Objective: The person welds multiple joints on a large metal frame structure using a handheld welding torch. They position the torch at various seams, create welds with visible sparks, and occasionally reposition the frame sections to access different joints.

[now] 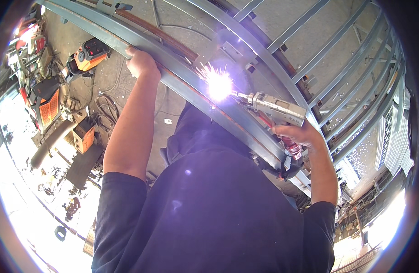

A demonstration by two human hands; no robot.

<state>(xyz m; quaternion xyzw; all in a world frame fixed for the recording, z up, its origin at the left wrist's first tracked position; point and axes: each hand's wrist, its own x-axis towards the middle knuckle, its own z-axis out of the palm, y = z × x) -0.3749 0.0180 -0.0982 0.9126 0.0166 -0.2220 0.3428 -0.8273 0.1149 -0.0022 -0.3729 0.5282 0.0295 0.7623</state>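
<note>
Along the grey steel frame rail [182, 86], the left hand [141, 63] wraps its grip over the rail's upper edge. The right hand [300, 135] clasps a silver welding gun [275, 109], whose tip throws white sparks [218, 84] on the rail; parallel bars [355, 91] crowd beyond.

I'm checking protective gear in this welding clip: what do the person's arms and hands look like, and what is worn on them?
Both forearms are bare below short black T-shirt sleeves. The left hand and right hand show no gloves. No watch, bands or markings are visible on either arm.
</note>
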